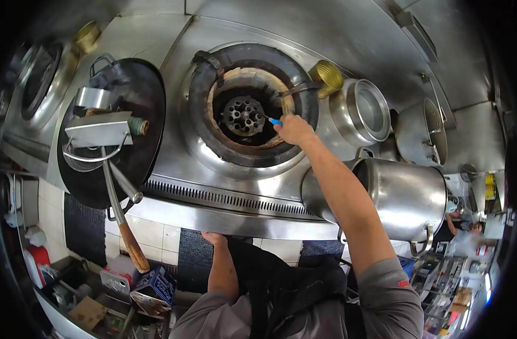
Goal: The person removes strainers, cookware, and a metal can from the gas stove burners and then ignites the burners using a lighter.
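My right hand [295,130] is closed on a small blue lighter [275,121], which points into the round wok burner [252,104]. The perforated burner head [244,116] sits low inside the ring, just left of the lighter's tip. No flame shows. My left hand [214,238] is at the stove's front edge [236,225], mostly below it, and its fingers are largely hidden. To the left, a black wok [148,101] holds a metal pot, a flat metal piece and a wood-handled ladle [133,243].
Right of the burner stand a gold tin [326,79], a steel pot [348,113] and a large stockpot [408,189]. Another pot [419,133] is behind. A second burner [41,82] lies far left. Another person [459,231] is at the far right.
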`<action>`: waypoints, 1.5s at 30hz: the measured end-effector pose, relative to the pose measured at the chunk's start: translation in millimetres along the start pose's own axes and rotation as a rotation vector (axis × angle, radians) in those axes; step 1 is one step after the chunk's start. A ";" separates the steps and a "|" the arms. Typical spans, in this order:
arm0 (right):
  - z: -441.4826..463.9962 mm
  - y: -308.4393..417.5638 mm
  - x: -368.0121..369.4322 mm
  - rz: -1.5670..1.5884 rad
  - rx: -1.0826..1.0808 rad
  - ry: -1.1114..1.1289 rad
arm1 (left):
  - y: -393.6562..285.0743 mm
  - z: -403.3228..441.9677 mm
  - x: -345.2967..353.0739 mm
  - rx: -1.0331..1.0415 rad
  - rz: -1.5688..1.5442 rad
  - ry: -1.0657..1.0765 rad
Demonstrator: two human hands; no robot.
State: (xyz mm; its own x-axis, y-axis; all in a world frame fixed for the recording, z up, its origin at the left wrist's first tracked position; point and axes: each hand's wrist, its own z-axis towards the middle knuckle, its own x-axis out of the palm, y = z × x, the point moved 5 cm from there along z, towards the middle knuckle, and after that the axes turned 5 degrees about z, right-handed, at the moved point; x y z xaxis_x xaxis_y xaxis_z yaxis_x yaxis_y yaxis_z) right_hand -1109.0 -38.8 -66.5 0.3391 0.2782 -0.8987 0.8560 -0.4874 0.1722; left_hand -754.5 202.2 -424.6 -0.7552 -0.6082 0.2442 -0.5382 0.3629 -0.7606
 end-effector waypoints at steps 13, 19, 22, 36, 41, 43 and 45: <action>45.7 8.9 45.5 -0.104 0.039 0.105 | -18.4 -0.5 14.3 0.174 0.097 0.055; 51.1 23.9 47.4 -0.148 0.022 0.106 | -20.1 -1.2 10.2 0.020 0.039 0.084; 56.5 22.8 52.2 -0.162 0.047 0.124 | -23.9 2.6 7.2 -0.100 0.035 0.057; 85.9 12.9 61.4 -0.121 0.030 0.146 | -38.7 16.7 -7.4 -0.221 0.127 0.108; 85.6 16.7 58.1 -0.156 0.034 0.171 | -23.8 26.6 -19.8 -0.201 0.127 0.238; 89.0 13.4 58.3 -0.167 0.023 0.190 | -22.1 27.4 -20.6 -0.196 0.125 0.261; 92.4 9.9 58.5 -0.151 0.018 0.188 | -24.3 27.1 -20.5 -0.188 0.124 0.286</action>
State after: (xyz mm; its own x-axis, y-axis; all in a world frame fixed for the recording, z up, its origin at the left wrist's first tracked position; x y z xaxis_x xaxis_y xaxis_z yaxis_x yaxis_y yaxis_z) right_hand -1116.7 -103.8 -154.6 0.2761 0.4973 -0.8225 0.8959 -0.4431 0.0328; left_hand -715.8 186.7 -427.5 -0.8789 -0.3389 0.3358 -0.4753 0.5613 -0.6776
